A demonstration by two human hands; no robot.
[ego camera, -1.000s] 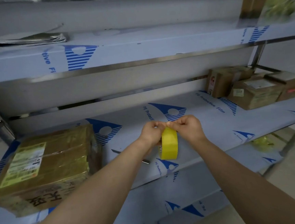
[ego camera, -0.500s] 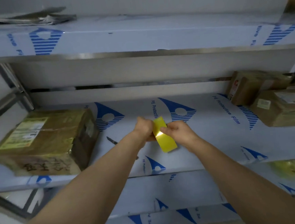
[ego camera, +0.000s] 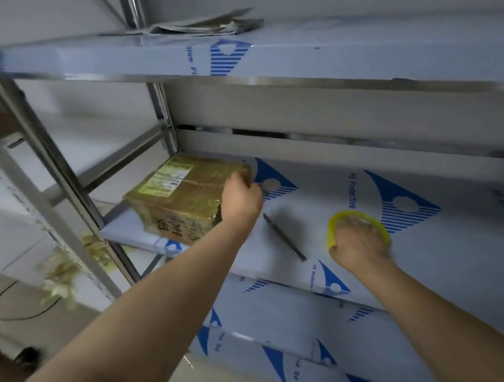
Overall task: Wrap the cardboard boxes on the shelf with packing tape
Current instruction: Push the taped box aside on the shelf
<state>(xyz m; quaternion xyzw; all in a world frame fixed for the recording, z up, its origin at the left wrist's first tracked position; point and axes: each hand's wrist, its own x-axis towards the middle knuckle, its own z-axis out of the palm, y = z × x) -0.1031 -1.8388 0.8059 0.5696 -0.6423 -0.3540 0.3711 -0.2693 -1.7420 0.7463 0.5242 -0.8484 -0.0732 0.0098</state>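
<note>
left hand (ego camera: 241, 199): arm stretched forward-left, fingers curled over the top right edge of the box (ego camera: 178, 197)
right hand (ego camera: 357, 242): palm down, fingers tucked inside the tape roll (ego camera: 338, 217) and gripping it
hands: well apart
tape roll: yellow, lying flat on the middle shelf (ego camera: 433, 260), right of centre
box: far left end of the same shelf, label up
thin tool (ego camera: 283, 236): flat on the shelf between the hands
change: half a second ago both hands pinched the roll together in the air – now split, roll down on the shelf, left hand at the box
</note>
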